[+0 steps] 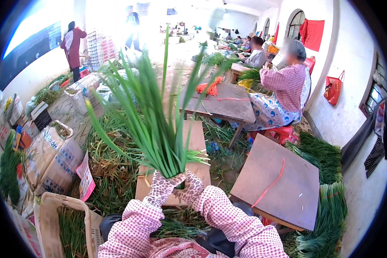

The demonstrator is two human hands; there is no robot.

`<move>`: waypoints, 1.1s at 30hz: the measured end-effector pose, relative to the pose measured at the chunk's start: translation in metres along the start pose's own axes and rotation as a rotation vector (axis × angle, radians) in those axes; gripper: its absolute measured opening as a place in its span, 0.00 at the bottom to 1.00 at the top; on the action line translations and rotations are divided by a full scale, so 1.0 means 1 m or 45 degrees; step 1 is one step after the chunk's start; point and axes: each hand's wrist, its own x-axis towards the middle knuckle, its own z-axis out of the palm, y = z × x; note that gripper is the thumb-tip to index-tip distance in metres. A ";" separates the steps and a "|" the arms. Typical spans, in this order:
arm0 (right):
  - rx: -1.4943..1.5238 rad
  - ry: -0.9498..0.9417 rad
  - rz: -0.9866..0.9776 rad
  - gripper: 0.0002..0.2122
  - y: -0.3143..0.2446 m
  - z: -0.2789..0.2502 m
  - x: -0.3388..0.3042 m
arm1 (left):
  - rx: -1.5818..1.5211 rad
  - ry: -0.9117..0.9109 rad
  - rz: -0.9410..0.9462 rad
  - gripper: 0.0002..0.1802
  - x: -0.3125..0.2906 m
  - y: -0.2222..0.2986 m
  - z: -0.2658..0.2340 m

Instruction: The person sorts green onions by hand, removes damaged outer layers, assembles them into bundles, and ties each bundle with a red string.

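Note:
A bunch of garlic chives [159, 142], long flat green leaves fanned out and blurred at the tips, stands upright between my two gloved hands. My left hand [160, 189], in a spotted glove, is closed round the lower part of the bunch. Beside it my right hand [191, 187], in the same kind of glove, is closed on the bunch from the other side. Both hands are above a low wooden board [198, 170]. More stalks with pale ends [198, 157] lie on that board behind the bunch, pointing right.
At right stands a small wooden table [284, 185] with a red tie [271, 182] on it. Tied green bundles [327, 215] are stacked along the wall. A plastic crate [64, 202] is at lower left, near loose leaves [112, 172]. A co-worker [288, 81] sits behind another table [228, 103].

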 end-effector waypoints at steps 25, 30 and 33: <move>0.350 -0.442 0.715 0.20 -0.022 0.007 -0.094 | -1.843 0.021 -0.023 0.30 -0.105 -0.063 -0.037; -0.214 -0.488 0.662 0.22 -0.058 0.031 -0.083 | -1.711 0.088 -0.027 0.31 -0.108 -0.066 -0.036; 0.041 -0.334 0.752 0.16 -0.048 0.035 -0.085 | -1.641 0.198 -0.007 0.33 -0.108 -0.066 -0.035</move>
